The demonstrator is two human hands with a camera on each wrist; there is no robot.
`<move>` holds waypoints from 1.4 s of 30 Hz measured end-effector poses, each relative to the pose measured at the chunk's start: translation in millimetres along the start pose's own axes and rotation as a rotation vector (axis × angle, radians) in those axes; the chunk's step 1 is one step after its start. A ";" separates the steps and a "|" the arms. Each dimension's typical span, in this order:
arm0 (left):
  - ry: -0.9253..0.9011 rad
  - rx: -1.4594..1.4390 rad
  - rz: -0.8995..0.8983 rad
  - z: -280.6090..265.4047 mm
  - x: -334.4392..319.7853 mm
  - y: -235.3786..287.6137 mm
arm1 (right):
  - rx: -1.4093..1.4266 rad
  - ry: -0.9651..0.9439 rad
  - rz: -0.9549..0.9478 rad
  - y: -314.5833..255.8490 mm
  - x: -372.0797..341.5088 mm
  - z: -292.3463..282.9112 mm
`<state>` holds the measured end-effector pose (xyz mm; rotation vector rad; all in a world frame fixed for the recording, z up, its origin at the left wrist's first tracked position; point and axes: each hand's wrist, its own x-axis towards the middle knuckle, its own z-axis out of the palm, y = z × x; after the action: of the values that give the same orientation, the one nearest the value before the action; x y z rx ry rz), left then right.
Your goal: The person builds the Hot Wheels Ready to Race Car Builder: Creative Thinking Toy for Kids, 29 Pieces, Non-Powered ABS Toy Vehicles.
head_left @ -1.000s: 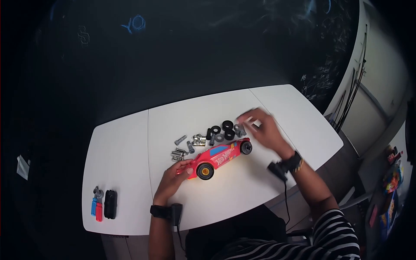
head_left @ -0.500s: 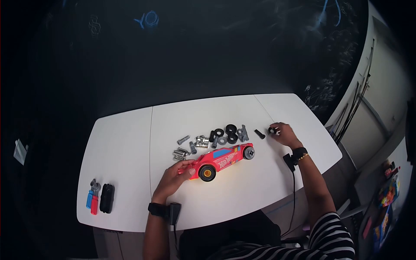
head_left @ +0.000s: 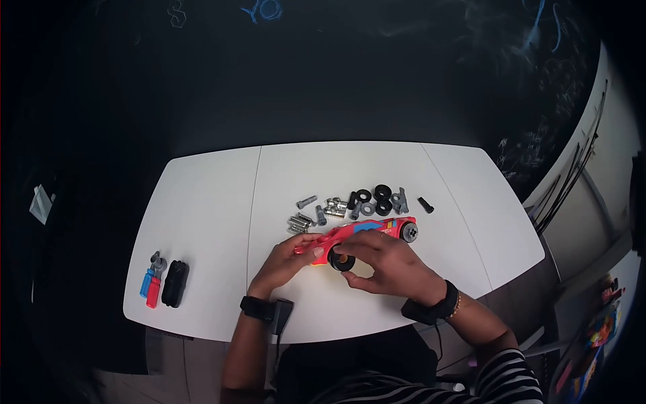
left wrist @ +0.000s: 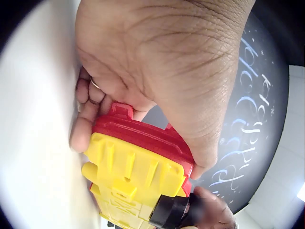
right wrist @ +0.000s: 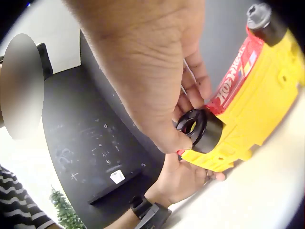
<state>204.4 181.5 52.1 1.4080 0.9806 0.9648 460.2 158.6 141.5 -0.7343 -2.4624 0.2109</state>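
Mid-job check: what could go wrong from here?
The right hand pinches the wheel while the left hand grips one end of the car, so a hard twist might swing it.
Loose black rings lie close beyond the car and could get knocked.
The black bolt lying apart might roll if bumped.

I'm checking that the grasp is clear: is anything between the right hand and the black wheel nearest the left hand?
Nothing visible: the right hand has its thumb and fingers directly on the black wheel. The left hand grips the red toy car beside it, not in between.
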 end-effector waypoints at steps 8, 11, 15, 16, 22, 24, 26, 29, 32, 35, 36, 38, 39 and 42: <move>0.013 0.036 0.009 1.0 -0.7 1.5 | -0.184 0.067 -0.112 8.6 2.1 -7.5; 0.006 0.035 0.012 -1.8 1.8 -2.3 | 0.068 0.259 0.031 47.5 -10.3 -27.9; 0.014 0.038 0.017 -1.6 4.6 -9.3 | -0.005 0.522 0.673 156.6 -28.9 -59.5; 0.011 0.034 0.024 -1.6 2.9 -8.3 | -0.194 0.472 0.637 203.7 -54.3 -52.1; 0.006 0.046 -0.030 0.0 0.1 2.6 | -0.189 0.211 0.836 269.7 -112.2 -29.4; 0.018 0.037 -0.031 -2.1 -0.6 -1.0 | -0.162 0.331 0.767 219.6 -84.8 -39.8; 0.005 0.055 0.013 -1.4 0.4 -1.9 | -0.009 0.516 0.573 146.8 -46.6 -51.3; 0.013 0.028 -0.011 -1.2 -0.6 -0.8 | 0.196 0.360 0.275 43.9 -17.8 -55.9; 0.009 0.052 -0.038 -1.6 -1.7 3.1 | -0.019 0.180 0.024 -8.5 -9.4 -41.2; -0.005 0.036 -0.046 -1.4 -3.1 5.3 | -0.133 0.141 -0.016 -20.8 -8.6 -23.8; -0.011 0.009 -0.045 -0.8 -3.7 5.5 | -0.145 0.120 -0.022 -21.2 -8.2 -20.3; -0.013 0.001 -0.051 0.1 -3.6 5.3 | -0.162 0.090 -0.030 -21.5 -6.1 -16.1; -0.015 -0.001 -0.055 0.0 -3.2 6.0 | -0.164 0.089 -0.031 -21.3 -4.3 -14.4; -0.017 0.009 -0.049 0.0 -3.5 7.2 | -0.221 0.072 -0.054 -18.3 0.7 -6.2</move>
<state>203.6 177.9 59.2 1.3912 1.0033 0.9127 454.8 143.7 152.4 -0.7518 -2.4577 -0.1089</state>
